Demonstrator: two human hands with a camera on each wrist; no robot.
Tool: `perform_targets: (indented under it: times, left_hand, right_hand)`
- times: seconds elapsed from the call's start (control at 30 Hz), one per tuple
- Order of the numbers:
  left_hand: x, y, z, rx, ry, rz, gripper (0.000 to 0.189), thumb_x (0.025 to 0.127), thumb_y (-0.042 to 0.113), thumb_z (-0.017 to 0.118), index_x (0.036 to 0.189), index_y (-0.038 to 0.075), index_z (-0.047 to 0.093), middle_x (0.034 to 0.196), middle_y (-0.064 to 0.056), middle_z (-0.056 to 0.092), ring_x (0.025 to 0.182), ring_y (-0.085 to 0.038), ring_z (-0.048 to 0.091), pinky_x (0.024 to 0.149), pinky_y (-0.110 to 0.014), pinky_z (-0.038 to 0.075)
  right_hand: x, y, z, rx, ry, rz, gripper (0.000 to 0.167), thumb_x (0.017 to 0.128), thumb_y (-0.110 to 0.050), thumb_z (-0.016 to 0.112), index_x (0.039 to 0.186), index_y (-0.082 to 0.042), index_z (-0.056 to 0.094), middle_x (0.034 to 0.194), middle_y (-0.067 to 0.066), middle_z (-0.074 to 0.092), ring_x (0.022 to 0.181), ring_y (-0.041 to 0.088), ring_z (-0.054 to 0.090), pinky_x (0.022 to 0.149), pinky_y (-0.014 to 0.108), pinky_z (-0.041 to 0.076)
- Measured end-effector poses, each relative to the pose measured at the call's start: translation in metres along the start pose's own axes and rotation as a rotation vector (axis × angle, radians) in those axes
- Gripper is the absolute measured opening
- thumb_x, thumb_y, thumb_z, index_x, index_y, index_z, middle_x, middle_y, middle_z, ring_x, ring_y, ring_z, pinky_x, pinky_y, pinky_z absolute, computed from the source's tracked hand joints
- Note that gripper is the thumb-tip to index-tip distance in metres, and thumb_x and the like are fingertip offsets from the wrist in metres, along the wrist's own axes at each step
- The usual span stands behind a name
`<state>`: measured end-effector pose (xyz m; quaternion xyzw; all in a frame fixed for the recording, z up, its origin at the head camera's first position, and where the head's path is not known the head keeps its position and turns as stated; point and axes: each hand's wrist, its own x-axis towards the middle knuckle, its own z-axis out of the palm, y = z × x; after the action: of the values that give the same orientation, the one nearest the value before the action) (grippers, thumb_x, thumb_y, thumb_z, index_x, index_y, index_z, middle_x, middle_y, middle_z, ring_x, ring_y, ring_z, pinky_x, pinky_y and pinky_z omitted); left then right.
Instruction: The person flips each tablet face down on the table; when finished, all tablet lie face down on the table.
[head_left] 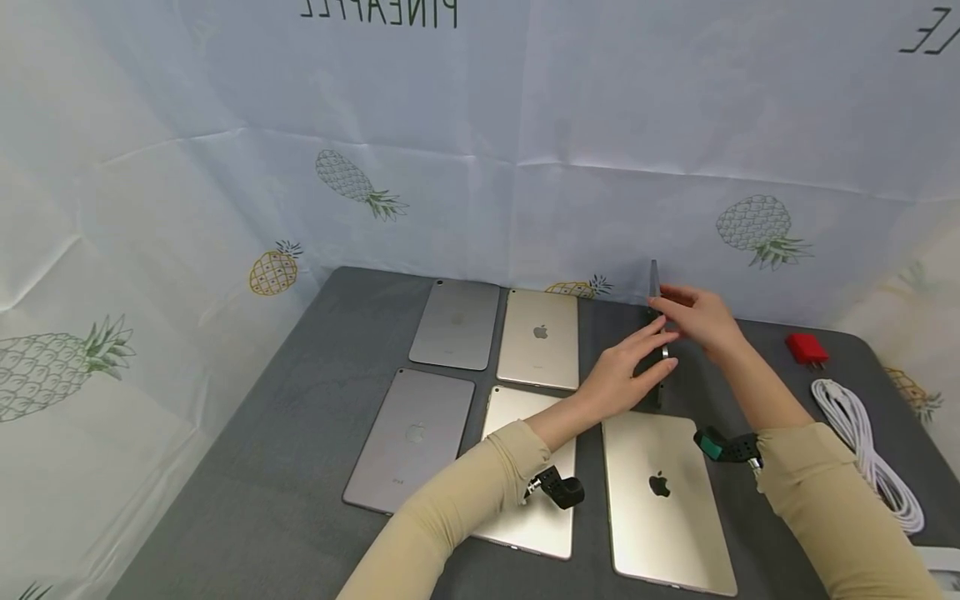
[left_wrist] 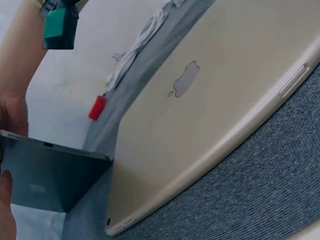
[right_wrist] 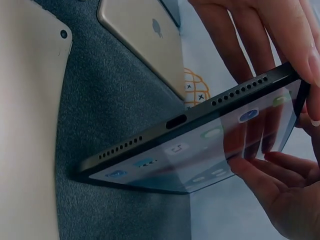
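Observation:
A dark-backed tablet (right_wrist: 177, 150) stands tilted up on edge, its lit screen with app icons facing right in the right wrist view. From above, in the head view, only its thin edge (head_left: 655, 279) shows. My left hand (head_left: 626, 371) holds it at the near edge, thumb on one side and fingers on the back. On the screen side, my right hand (head_left: 697, 317) grips it near the upper edge; part of its grip is hidden. A gold tablet (head_left: 663, 500) lies face down just in front of both hands.
More tablets lie face down to the left: grey (head_left: 457, 325), gold (head_left: 538, 337), a larger grey (head_left: 412, 442) and a gold one (head_left: 525, 525) under my left forearm. At right are a red charger plug (head_left: 807, 348) and a coiled white cable (head_left: 862, 442). A printed curtain (head_left: 487, 208) hangs behind.

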<state>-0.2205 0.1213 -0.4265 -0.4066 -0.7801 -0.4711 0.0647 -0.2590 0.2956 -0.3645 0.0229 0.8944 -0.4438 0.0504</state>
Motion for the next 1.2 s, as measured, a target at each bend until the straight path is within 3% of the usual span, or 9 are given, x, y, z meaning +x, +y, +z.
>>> perform_targets:
  times: [0.17, 0.27, 0.4, 0.53, 0.67, 0.83, 0.93, 1.03, 1.2]
  left_hand:
    - [0.000, -0.002, 0.004, 0.028, 0.013, 0.013, 0.048, 0.100, 0.027, 0.057, 0.145, 0.014, 0.047, 0.160, 0.000, 0.025, 0.142, -0.005, 0.024, 0.109, -0.019, 0.029]
    - [0.000, -0.001, 0.006, 0.083, 0.016, 0.040, 0.050, 0.099, 0.026, 0.059, 0.146, 0.013, 0.046, 0.160, -0.001, 0.025, 0.141, -0.005, 0.027, 0.107, -0.017, 0.031]
    - [0.001, 0.001, 0.010, 0.156, 0.040, 0.090, 0.046, 0.101, 0.022, 0.055, 0.145, 0.011, 0.046, 0.158, -0.005, 0.027, 0.138, -0.007, 0.036, 0.101, -0.012, 0.035]
    - [0.002, 0.001, 0.011, 0.182, 0.048, 0.115, 0.044, 0.102, 0.020, 0.053, 0.144, 0.011, 0.048, 0.157, -0.007, 0.031, 0.135, -0.008, 0.041, 0.096, -0.009, 0.038]
    - [0.000, 0.000, 0.011, 0.190, 0.037, 0.128, 0.044, 0.102, 0.021, 0.054, 0.144, 0.011, 0.048, 0.156, -0.007, 0.033, 0.132, -0.009, 0.045, 0.091, -0.008, 0.041]
    - [-0.001, -0.001, 0.011, 0.226, 0.031, 0.140, 0.045, 0.101, 0.023, 0.056, 0.144, 0.012, 0.049, 0.153, -0.006, 0.038, 0.131, -0.009, 0.047, 0.092, -0.009, 0.040]
    - [-0.003, -0.003, 0.012, 0.262, 0.015, 0.135, 0.048, 0.099, 0.025, 0.059, 0.144, 0.012, 0.049, 0.150, -0.006, 0.043, 0.132, -0.010, 0.046, 0.098, -0.012, 0.038]
    - [-0.007, -0.010, 0.014, 0.328, -0.024, 0.106, 0.052, 0.098, 0.029, 0.060, 0.146, 0.013, 0.047, 0.147, -0.004, 0.047, 0.130, -0.010, 0.048, 0.097, -0.013, 0.040]
    - [-0.015, -0.022, 0.012, 0.384, -0.161, -0.012, 0.054, 0.099, 0.033, 0.058, 0.148, 0.015, 0.043, 0.150, -0.002, 0.043, 0.133, -0.011, 0.044, 0.100, -0.018, 0.040]
  right_hand:
    - [-0.003, -0.002, 0.004, 0.015, 0.064, 0.004, 0.071, 0.097, -0.045, 0.054, 0.149, 0.000, 0.035, 0.146, 0.028, 0.040, 0.116, 0.039, 0.056, 0.069, 0.019, 0.055]
    - [-0.006, -0.003, 0.005, 0.011, 0.105, 0.013, 0.068, 0.098, -0.044, 0.053, 0.148, -0.001, 0.039, 0.143, 0.028, 0.044, 0.094, 0.021, 0.064, 0.069, 0.021, 0.055]
    - [-0.008, -0.002, 0.005, 0.080, 0.172, 0.037, 0.065, 0.098, -0.042, 0.052, 0.147, -0.002, 0.040, 0.141, 0.026, 0.046, 0.080, -0.001, 0.057, 0.067, 0.016, 0.053]
    - [-0.007, 0.002, 0.004, 0.186, 0.214, 0.064, 0.064, 0.098, -0.039, 0.054, 0.147, -0.001, 0.040, 0.125, 0.014, 0.056, 0.080, -0.001, 0.058, 0.066, 0.016, 0.053]
    - [-0.007, 0.007, 0.004, 0.250, 0.221, 0.070, 0.064, 0.097, -0.037, 0.056, 0.147, 0.000, 0.040, 0.105, -0.003, 0.054, 0.078, 0.001, 0.058, 0.065, 0.016, 0.053]
    - [-0.008, 0.011, 0.005, 0.349, 0.219, 0.090, 0.065, 0.097, -0.033, 0.057, 0.148, 0.000, 0.037, 0.102, -0.006, 0.052, 0.076, 0.001, 0.056, 0.063, 0.015, 0.052]
    - [-0.009, 0.016, 0.005, 0.432, 0.220, 0.116, 0.064, 0.097, -0.029, 0.059, 0.149, -0.001, 0.036, 0.097, -0.010, 0.056, 0.067, 0.000, 0.055, 0.057, 0.015, 0.049]
    - [-0.010, 0.024, 0.005, 0.517, 0.221, 0.127, 0.065, 0.096, -0.027, 0.060, 0.150, -0.001, 0.034, 0.098, -0.012, 0.057, 0.068, -0.002, 0.058, 0.058, 0.014, 0.050]
    - [-0.012, 0.033, 0.006, 0.644, 0.201, 0.139, 0.068, 0.096, -0.024, 0.061, 0.152, -0.001, 0.029, 0.107, -0.007, 0.052, 0.082, -0.003, 0.061, 0.066, 0.015, 0.053]
